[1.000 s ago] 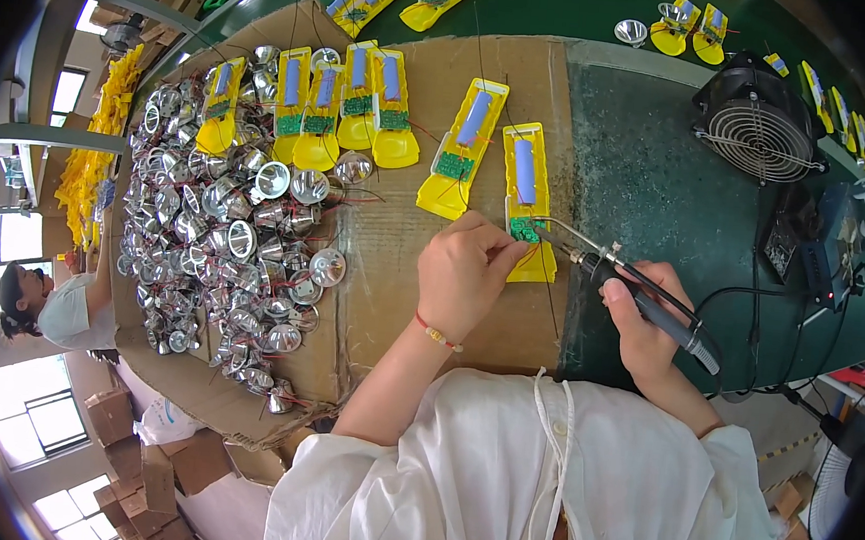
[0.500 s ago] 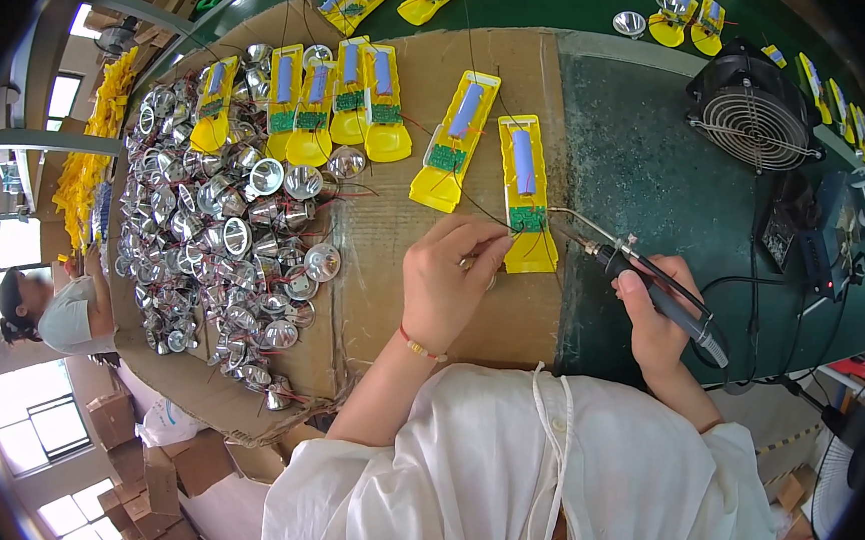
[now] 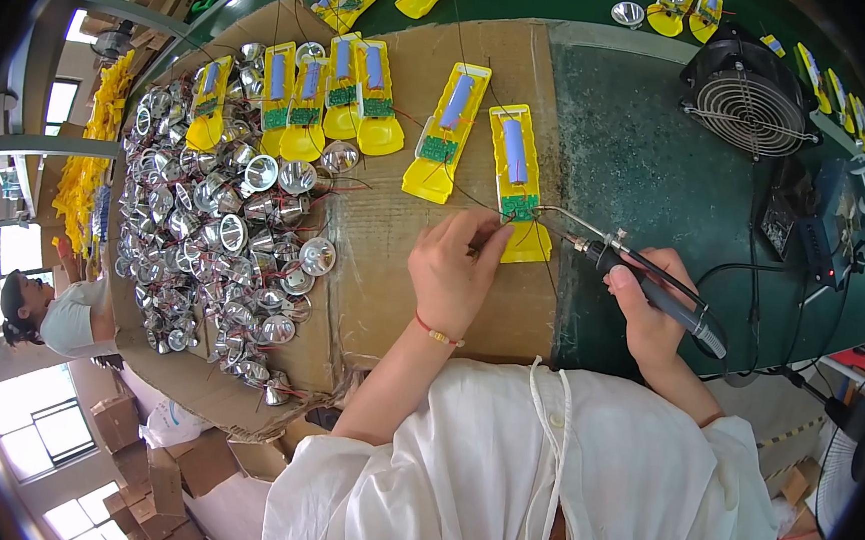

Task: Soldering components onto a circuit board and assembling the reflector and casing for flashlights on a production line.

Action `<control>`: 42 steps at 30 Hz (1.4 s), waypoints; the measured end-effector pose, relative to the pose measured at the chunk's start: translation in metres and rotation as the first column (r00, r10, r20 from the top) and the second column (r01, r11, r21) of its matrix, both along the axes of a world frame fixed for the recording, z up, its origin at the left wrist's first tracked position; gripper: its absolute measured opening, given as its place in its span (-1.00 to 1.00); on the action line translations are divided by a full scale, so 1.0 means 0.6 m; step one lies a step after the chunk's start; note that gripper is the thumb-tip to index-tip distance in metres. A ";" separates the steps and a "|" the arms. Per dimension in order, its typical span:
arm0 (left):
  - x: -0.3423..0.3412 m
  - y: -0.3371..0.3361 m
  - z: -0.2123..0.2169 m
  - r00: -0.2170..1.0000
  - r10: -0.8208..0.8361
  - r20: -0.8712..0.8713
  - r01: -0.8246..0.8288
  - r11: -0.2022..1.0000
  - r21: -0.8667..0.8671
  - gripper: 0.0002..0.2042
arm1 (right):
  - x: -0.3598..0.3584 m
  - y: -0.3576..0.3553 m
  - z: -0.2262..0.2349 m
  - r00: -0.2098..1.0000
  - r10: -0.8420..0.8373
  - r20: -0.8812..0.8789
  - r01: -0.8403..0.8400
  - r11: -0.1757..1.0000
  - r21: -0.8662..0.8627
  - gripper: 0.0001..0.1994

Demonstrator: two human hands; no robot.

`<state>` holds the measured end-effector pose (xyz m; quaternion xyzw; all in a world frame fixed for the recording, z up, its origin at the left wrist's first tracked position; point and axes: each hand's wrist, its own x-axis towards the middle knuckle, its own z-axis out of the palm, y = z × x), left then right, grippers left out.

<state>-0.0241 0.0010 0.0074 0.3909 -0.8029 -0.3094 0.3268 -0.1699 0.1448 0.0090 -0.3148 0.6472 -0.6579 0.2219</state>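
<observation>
My left hand (image 3: 453,266) has thumb and fingers pinched together on a thin dark wire (image 3: 475,202), beside a small green circuit board (image 3: 519,208). That board sits in a yellow plastic shell (image 3: 527,247), with a blue cylindrical battery (image 3: 514,151) above it. In my right hand (image 3: 650,310) is a dark-handled soldering iron (image 3: 668,309), carrying a thin curved metal tube (image 3: 579,218) whose end reaches the board's right edge. Whether the tube or iron tip touches the board is too small to tell. A second yellow shell (image 3: 428,184) with battery and board lies just left.
Cardboard (image 3: 430,310) covers the work surface's left part, with a heap of silver reflector cups (image 3: 230,231) on it. More filled yellow shells (image 3: 377,138) lie beyond. A black fan (image 3: 755,107), cables and a soldering station (image 3: 817,247) stand right. Another person (image 3: 68,320) is far left.
My left fingertips have moved slightly closer to the circuit board, still pinching the wire. The soldering iron stays by the board's right edge. The whole view has shifted a little.
</observation>
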 end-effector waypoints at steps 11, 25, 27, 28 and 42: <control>0.000 0.002 0.006 0.996 -0.034 -0.081 0.060 0.937 0.345 -0.91 | 0.001 -0.001 -0.003 0.997 0.026 -0.069 -0.024 0.999 0.025 -0.84; -0.014 -0.005 0.012 0.999 -0.046 0.009 0.040 0.936 0.350 -0.89 | 0.003 0.005 -0.007 0.998 -0.009 0.059 0.009 1.000 -0.004 -0.85; -0.013 -0.007 0.011 0.999 -0.041 0.007 0.036 0.934 0.356 -0.89 | -0.002 0.009 -0.006 0.999 -0.005 0.033 0.006 1.000 -0.030 -0.85; -0.012 -0.007 0.010 0.999 -0.038 0.002 0.035 0.932 0.360 -0.90 | -0.004 0.009 -0.006 0.999 -0.007 0.036 0.009 0.999 -0.045 -0.85; 0.001 0.005 0.023 0.997 -0.043 0.068 0.028 0.978 0.209 -0.88 | -0.024 0.027 -0.022 0.993 -0.027 0.118 0.033 0.998 -0.050 -0.83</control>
